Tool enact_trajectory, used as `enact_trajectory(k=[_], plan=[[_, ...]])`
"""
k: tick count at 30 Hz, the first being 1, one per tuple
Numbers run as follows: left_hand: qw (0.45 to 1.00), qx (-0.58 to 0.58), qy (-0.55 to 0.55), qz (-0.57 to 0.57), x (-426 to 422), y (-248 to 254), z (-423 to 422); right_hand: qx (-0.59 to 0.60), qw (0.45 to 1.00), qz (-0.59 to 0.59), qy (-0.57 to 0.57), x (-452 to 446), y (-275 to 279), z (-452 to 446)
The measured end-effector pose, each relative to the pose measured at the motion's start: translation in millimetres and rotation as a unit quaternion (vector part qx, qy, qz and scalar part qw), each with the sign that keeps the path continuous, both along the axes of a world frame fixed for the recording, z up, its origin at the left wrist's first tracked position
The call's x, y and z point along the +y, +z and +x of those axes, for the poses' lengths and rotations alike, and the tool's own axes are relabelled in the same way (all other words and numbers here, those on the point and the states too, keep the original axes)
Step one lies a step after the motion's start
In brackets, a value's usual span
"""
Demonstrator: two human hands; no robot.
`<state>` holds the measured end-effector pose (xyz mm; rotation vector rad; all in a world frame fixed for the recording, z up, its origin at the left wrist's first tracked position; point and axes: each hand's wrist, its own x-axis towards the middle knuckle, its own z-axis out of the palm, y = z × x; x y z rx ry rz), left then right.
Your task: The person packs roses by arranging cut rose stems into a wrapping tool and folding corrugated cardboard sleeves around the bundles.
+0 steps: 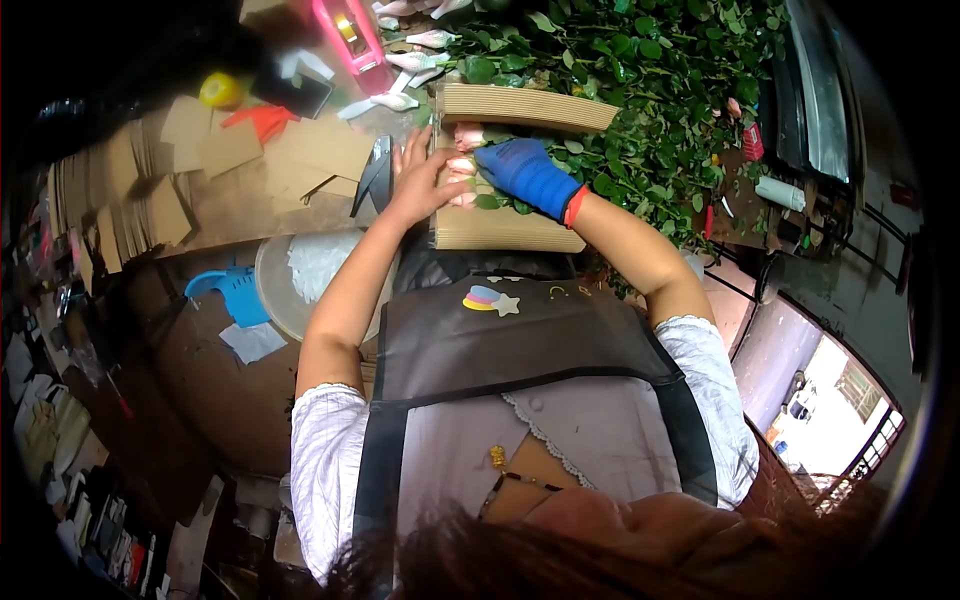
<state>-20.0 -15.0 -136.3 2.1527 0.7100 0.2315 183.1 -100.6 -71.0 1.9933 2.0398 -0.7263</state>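
Pale pink roses (461, 168) lie in a row on a sheet of corrugated cardboard, whose far flap (520, 105) stands up and whose near flap (505, 232) lies toward my apron. My bare left hand (415, 183) rests at the cardboard's left edge, fingers stretched and apart, thumb and fingertips against the rose heads. My right hand (525, 175), in a blue knitted glove, reaches over the stems from the right. Its fingers are pressed together at a rose just below the bloom; the fingertips are partly hidden.
Leafy rose stems (640, 130) are heaped behind and to the right. White-wrapped buds (415, 62) and a pink tape dispenser (352, 45) are at the back. Dark-handled scissors (375, 180) lie beside my left hand. Cardboard pieces (140, 185) fill the left; a round tub (315, 275) stands below.
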Motion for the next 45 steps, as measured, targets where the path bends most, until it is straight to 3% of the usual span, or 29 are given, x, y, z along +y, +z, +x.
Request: enact_trajectory(k=[2, 5, 9, 16, 24, 28, 31, 34, 35, 38, 41, 45], plan=[[0.999, 0.032, -0.009, -0.003, 1, 4, 3, -0.025, 0.999, -0.025, 0.023, 3, 1, -3], [0.997, 0.010, 0.064, -0.029, -7, -5, 13, 0.004, 0.999, -0.033, 0.017, 1, 15, 1], [0.994, -0.007, 0.103, -0.020, -12, 4, 17, -0.032, 0.988, -0.054, -0.139, -9, 51, 0], [0.995, -0.009, 0.098, -0.017, -14, 5, 14, 0.009, 0.995, 0.073, -0.073, 1, -5, 25], [0.991, -0.048, 0.124, 0.005, -11, -5, 19, 0.033, 0.995, 0.005, -0.098, 10, 12, 14], [0.994, 0.006, 0.105, 0.031, -1, -1, 29, 0.048, 0.995, 0.038, -0.082, 5, 9, 14], [0.989, -0.007, 0.147, 0.013, 0, -2, 37, 0.032, 0.996, -0.039, -0.073, 4, 28, 15], [0.987, -0.021, 0.156, 0.033, -3, -1, 36, 0.139, 0.966, 0.114, -0.184, -7, 49, 8], [0.986, -0.023, 0.158, 0.041, -4, 0, 36, 0.113, 0.966, 0.147, -0.180, -9, 45, 10], [0.986, -0.025, 0.156, 0.055, -7, -2, 33, 0.090, 0.981, 0.097, -0.142, -9, 21, 18], [0.986, -0.027, 0.152, 0.055, -6, -5, 33, 0.078, 0.979, 0.158, -0.104, -12, 4, 20], [0.986, -0.042, 0.162, 0.027, -8, -3, 35, 0.022, 0.990, 0.119, -0.078, -1, 10, 12]])
